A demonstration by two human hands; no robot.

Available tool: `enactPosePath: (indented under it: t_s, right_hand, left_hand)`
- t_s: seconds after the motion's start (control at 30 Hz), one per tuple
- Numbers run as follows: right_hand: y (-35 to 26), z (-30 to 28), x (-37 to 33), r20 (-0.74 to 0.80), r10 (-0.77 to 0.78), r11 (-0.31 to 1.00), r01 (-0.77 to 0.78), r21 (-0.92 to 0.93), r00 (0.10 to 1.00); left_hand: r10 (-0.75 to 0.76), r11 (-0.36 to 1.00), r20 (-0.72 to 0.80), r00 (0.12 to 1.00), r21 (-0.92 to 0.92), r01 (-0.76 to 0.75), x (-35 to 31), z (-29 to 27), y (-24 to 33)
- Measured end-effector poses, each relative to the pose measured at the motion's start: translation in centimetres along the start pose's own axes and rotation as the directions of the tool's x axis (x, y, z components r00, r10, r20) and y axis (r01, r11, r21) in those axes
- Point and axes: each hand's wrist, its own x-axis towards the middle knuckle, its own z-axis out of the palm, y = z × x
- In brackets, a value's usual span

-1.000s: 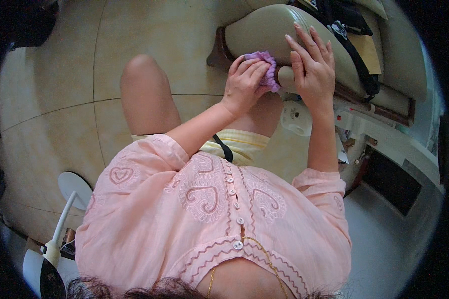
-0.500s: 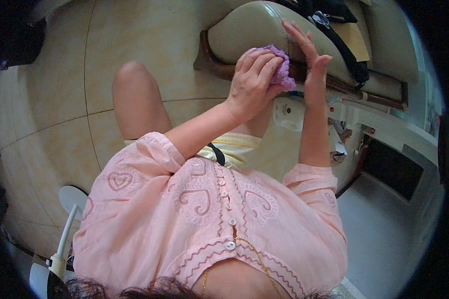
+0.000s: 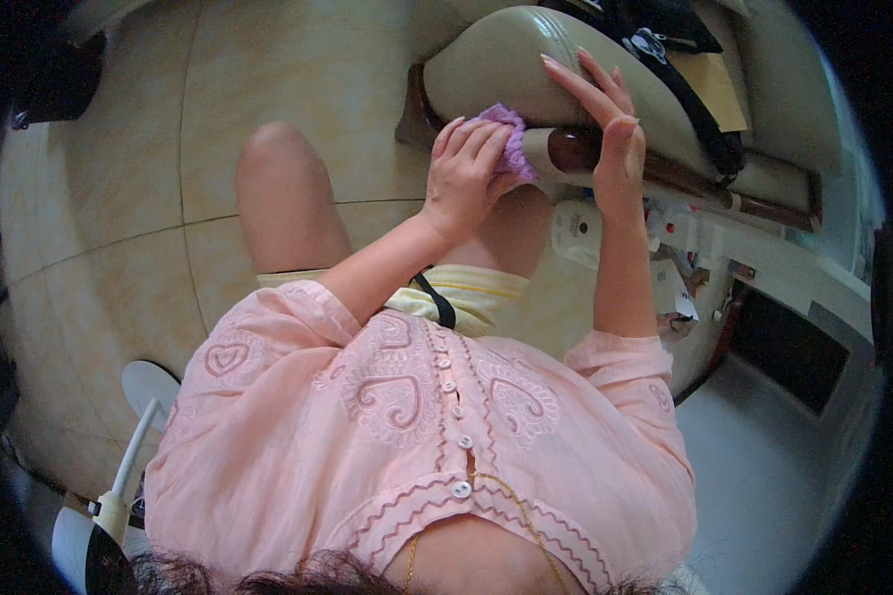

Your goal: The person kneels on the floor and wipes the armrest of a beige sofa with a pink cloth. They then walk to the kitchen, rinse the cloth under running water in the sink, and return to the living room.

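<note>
Purple, crinkled cloth [image 3: 511, 147] shows above and to the right of the left hand [image 3: 463, 167], just above the middle of the frame. From where I stand, the fingers are curled well down over it with hardly any gap, so it sits bunched against them; I'd say it is gathered that small so one hand can contain it. Its loose edge points rightward, toward the dark wooden rail [image 3: 577, 151] of a beige padded armrest [image 3: 486, 64] in the upper right.

Just beside that rail, the right hand [image 3: 620, 164] is raised with fingers long and spread and the thumb apart. I see nothing in it; whether it touches the padding I can't tell. It may be open like that simply because it carries nothing.

A black strap [image 3: 700, 129] trails along the armrest near a tan envelope-like sheet [image 3: 721, 87], probably laid there because the padding makes a handy shelf. Below the rail, a white container [image 3: 575, 233] stands between the right forearm and the bare thigh, seemingly tucked close in for easy reach. At lower left is a white stand [image 3: 141, 441], well apart from both hands.
</note>
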Motion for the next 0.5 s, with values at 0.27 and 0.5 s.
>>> enactPosePath:
  t_s: [0.27,0.5]
  right_hand:
    - [-0.2,0.5,0.1,-0.008,-0.059,0.980,0.056,-0.193,0.998]
    - [0.4,0.0,-0.2,-0.015,-0.067,0.955,0.060,-0.291,0.998]
  left_hand:
    - [-0.026,0.999,0.054,0.998,0.020,0.025,-1.3,0.1,-1.8]
    - [-0.075,0.997,0.109,0.991,0.025,0.073,-2.5,2.0,-3.5]
